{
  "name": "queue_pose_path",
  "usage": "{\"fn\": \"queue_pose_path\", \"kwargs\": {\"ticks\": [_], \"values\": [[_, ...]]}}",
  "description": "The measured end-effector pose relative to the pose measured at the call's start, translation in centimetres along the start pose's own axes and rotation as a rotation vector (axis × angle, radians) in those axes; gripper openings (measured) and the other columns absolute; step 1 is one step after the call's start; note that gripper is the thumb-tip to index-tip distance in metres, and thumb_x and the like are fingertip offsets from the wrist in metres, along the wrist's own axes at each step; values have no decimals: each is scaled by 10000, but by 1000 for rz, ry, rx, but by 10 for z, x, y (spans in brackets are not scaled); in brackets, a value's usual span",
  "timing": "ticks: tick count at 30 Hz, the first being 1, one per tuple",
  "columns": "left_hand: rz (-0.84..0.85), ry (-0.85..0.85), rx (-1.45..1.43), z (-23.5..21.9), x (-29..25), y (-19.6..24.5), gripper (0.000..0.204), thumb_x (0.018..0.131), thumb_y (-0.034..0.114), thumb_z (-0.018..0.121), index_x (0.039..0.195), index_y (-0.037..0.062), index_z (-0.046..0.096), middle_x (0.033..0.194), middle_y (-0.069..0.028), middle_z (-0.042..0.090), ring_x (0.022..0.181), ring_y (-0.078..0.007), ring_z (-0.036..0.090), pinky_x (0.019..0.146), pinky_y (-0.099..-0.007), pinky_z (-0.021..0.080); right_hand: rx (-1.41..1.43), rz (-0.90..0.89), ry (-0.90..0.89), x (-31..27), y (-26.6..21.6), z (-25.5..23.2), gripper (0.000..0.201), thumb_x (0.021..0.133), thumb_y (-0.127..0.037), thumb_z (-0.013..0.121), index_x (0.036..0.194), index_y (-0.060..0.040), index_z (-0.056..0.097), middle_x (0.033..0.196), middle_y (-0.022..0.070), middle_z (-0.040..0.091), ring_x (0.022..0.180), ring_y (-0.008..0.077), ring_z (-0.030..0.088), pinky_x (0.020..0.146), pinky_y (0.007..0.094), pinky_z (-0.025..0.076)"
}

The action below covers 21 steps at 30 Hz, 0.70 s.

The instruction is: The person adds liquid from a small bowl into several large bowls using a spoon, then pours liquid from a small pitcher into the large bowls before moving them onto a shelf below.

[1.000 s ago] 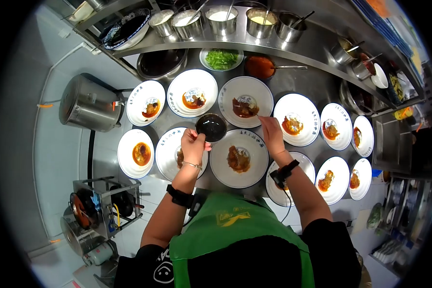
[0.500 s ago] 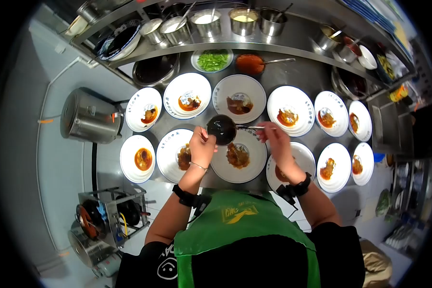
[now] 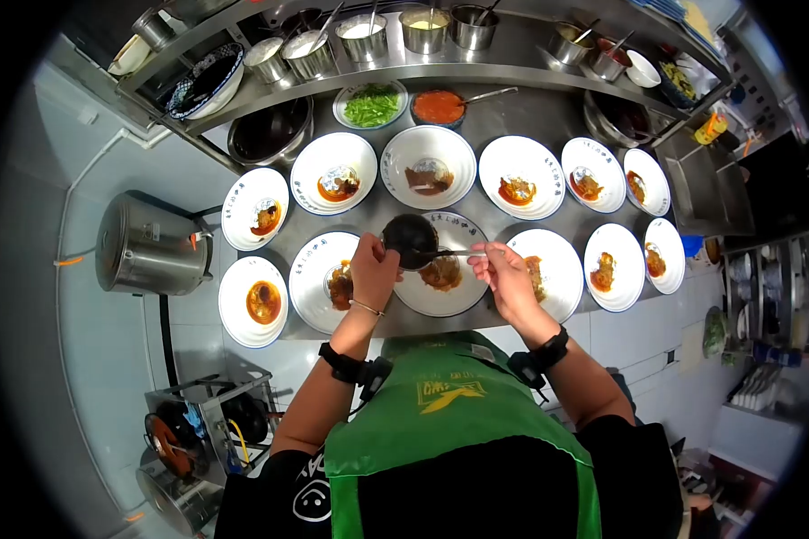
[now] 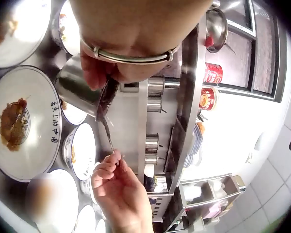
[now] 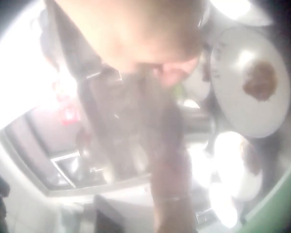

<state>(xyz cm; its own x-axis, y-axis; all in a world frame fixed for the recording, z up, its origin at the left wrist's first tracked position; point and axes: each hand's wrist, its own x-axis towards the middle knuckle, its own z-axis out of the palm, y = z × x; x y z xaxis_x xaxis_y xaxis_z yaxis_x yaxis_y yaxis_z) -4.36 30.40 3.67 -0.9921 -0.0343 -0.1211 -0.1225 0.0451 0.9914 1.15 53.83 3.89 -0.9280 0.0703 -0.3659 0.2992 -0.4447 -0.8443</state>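
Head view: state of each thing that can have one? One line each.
left hand: grips the dark small bowl
right hand: pinches the spoon handle
dark small bowl: held above the plates, dark sauce inside
spoon: tip in the bowl
plate under the bowl: sauced, partly hidden
front-left plate: sauced
greens dish: filled
red sauce bowl: filled, spoon in it

Plate rims (image 4: 54,121): dark Chinese characters, too small for me to read.
My apron (image 3: 440,393): yellow logo, unreadable.
Red cans (image 4: 212,74): labels blurred, nothing I can make out.
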Motion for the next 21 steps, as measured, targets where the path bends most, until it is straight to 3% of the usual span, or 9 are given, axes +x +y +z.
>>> {"fn": "queue_pose_path", "kwargs": {"ticks": [10,12,13,16,17,18,20,21], "values": [[-70,65,-10,-17,-7,-14,171,798,-6,574,789,54,414,633,-40,483,460,-140,570,390,-269,483,-17,-166,67,-30,-11,-7,275,1027,-195,468,1098,30,610,897,74,663,752,106,576,716,235,469],[-38,97,23,-27,-4,-18,165,804,-11,572,783,49,420,626,-40,482,455,-139,566,390,-263,487,-440,-433,46,-34,3,-13,268,1020,-190,482,1082,29,623,917,78,664,779,120,589,740,234,469],[-5,129,59,-31,-4,-20,160,811,-16,570,776,44,426,619,-40,481,450,-139,563,389,-257,491,-802,-583,21,-37,5,-16,225,1004,-156,501,1049,17,640,934,76,654,809,146,595,769,264,478],[-21,124,40,-35,-5,-20,164,810,-12,572,772,47,423,620,-36,476,446,-133,549,384,-254,475,-893,-584,103,-29,35,-35,202,994,-141,508,1022,-4,654,941,70,647,811,159,595,760,289,484],[-23,126,40,-35,-6,-19,164,810,-12,572,772,47,423,620,-36,476,446,-133,549,384,-254,475,-698,-584,184,-22,47,-41,244,1010,-171,484,1033,13,644,917,74,656,773,135,586,727,269,484],[-33,123,42,-32,-7,-19,164,810,-12,570,771,48,422,620,-34,473,445,-132,547,383,-253,471,-698,-582,185,-22,42,-39,244,1010,-171,484,1033,13,644,917,74,656,773,135,586,727,269,484],[-42,108,45,-27,-9,-17,164,809,-12,569,770,49,421,619,-31,470,444,-131,544,382,-253,467,-175,-316,269,-25,27,-41,257,1020,-207,482,1065,-1,629,874,42,652,731,86,560,691,209,462],[-17,71,66,-25,-10,-17,164,809,-11,567,774,51,420,617,-30,471,445,-130,543,384,-251,465,-87,-285,274,-28,20,-39,258,1018,-232,490,1071,-15,620,853,39,663,713,67,548,673,200,457]]}}
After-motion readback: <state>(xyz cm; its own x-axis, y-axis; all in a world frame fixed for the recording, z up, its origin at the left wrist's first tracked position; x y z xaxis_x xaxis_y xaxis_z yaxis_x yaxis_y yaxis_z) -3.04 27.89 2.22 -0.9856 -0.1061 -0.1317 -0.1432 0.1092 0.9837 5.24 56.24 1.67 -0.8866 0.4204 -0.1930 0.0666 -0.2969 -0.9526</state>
